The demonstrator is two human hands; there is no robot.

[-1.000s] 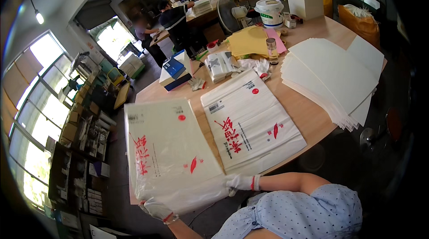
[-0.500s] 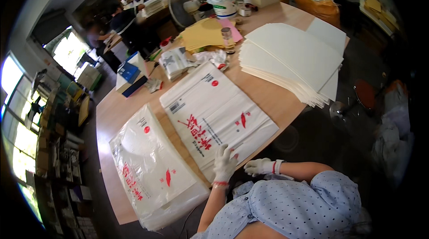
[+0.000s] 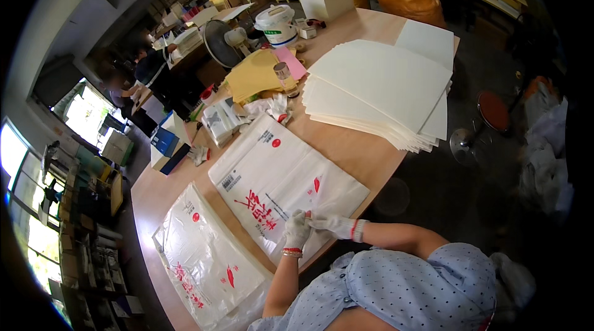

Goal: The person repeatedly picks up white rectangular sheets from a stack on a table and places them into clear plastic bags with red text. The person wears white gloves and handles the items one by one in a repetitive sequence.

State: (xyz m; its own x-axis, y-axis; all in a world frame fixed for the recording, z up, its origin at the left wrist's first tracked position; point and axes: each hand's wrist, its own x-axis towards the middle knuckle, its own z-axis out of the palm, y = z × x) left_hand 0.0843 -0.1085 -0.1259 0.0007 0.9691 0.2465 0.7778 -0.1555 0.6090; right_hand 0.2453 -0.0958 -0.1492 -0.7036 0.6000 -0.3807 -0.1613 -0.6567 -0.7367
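Note:
A pile of flat white plastic bags with red and black print lies in front of me on the table. Both my hands wear white knit gloves and meet over its near edge. My left hand is closed, its fingers curled together; whatever they hold is hidden. Coming in from the right, my right hand has its fingers pressed together, tips at the left hand's fingertips. What lies between them is too small to make out. To the left is a second stack of glossy printed plastic bags.
White paper sheets are fanned in a stack at the right. Farther back are yellow sheets, a glass jar, a white bucket and a fan. A red stool stands beyond the table's right edge. Two people work far left.
My right hand has moved from beside the table edge up and left to meet my left hand over the bags. The view has shifted slightly.

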